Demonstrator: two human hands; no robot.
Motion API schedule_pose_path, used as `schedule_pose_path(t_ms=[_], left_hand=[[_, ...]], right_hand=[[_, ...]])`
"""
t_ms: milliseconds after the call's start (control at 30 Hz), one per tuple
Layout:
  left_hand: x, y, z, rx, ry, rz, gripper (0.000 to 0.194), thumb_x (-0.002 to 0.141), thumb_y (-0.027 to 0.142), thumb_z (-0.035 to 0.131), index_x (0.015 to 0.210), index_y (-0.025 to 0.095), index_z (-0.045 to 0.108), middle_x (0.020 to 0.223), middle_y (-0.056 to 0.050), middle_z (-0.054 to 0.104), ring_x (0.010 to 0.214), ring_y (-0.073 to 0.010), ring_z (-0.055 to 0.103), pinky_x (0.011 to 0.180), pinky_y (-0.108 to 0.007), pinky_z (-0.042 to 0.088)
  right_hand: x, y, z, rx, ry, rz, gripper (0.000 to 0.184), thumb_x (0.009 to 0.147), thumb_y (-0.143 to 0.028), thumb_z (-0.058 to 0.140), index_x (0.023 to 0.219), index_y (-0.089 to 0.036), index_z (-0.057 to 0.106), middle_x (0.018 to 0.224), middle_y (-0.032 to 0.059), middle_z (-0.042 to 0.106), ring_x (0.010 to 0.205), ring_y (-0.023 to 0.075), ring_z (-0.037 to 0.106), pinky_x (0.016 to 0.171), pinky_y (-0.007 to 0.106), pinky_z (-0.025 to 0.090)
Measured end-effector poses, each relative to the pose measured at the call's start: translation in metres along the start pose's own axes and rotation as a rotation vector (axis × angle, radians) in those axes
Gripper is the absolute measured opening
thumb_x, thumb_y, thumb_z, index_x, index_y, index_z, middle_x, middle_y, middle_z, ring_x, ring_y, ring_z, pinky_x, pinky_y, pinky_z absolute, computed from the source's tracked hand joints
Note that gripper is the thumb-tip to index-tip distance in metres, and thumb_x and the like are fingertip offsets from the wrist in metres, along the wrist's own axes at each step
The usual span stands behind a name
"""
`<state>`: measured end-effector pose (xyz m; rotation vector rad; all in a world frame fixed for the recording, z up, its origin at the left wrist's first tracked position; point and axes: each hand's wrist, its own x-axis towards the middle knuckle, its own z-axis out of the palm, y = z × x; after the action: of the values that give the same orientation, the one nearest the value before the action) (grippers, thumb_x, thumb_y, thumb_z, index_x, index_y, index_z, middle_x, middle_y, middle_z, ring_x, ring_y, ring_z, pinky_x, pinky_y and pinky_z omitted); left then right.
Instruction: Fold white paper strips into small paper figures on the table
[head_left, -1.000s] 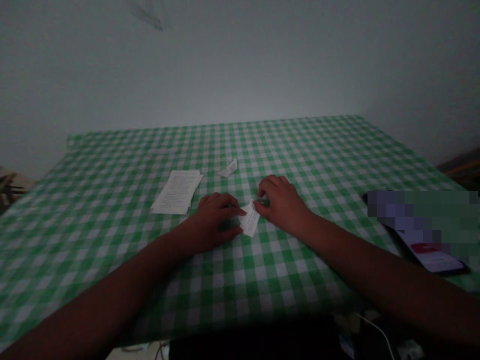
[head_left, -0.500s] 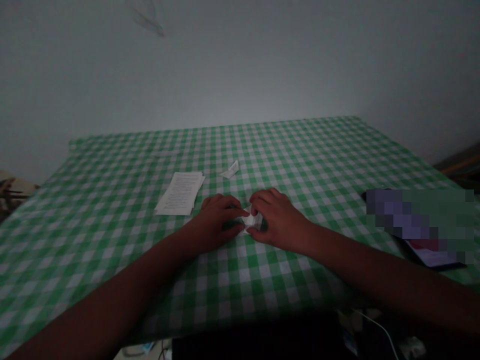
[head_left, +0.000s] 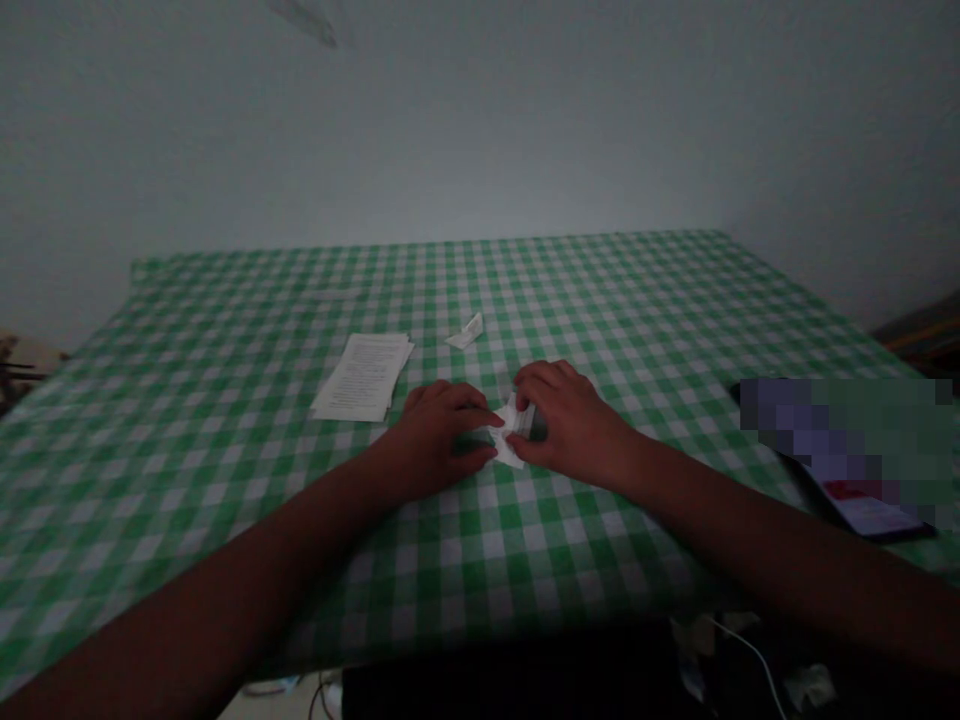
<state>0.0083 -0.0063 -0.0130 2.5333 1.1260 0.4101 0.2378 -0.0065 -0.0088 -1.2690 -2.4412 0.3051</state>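
White folded paper [head_left: 514, 432] lies on the gingham-covered tabletop [head_left: 225, 500] between the left hand [head_left: 442, 440] and right hand [head_left: 570, 425], its long axis running away from the person. Both hands' fingers curl closed against its sides, the right's overlapping it more. Printed sheets [head_left: 362, 377] lie beyond the left fingers, and a small paper scrap [head_left: 465, 333] lies ahead of both hands.

Home room, gingham tablecloth [head_left: 225, 420], plain plastered wall [head_left: 480, 130]
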Motion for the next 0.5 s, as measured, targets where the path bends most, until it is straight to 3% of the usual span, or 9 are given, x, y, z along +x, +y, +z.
schedule_pose_path(t_ms=[300, 500], left_hand=[[0.0, 0.003, -0.002, 0.0, -0.001, 0.003, 0.035, 0.083, 0.032, 0.069, 0.118, 0.032, 0.068, 0.119, -0.002, 0.062, 0.111, -0.0255, 0.053, 0.1, -0.047, 0.034], [0.0, 0.003, -0.002, -0.005, -0.005, 0.0, 0.034, 0.084, 0.033, 0.068, 0.117, 0.032, 0.068, 0.119, -0.002, 0.062, 0.111, -0.0249, 0.053, 0.101, -0.046, 0.034]], right_hand=[[-0.008, -0.015, -0.002, 0.035, -0.039, -0.06, 0.029, 0.075, -0.031, 0.072, 0.094, -0.021, 0.053, 0.119, 0.0098, 0.059, 0.11, 0.0293, 0.051, 0.089, 0.045, 0.045], [-0.004, -0.01, 0.002, 0.073, -0.028, 0.005, 0.026, 0.075, -0.031, 0.071, 0.09, -0.022, 0.051, 0.11, 0.0075, 0.061, 0.104, 0.0276, 0.053, 0.088, 0.044, 0.044]])
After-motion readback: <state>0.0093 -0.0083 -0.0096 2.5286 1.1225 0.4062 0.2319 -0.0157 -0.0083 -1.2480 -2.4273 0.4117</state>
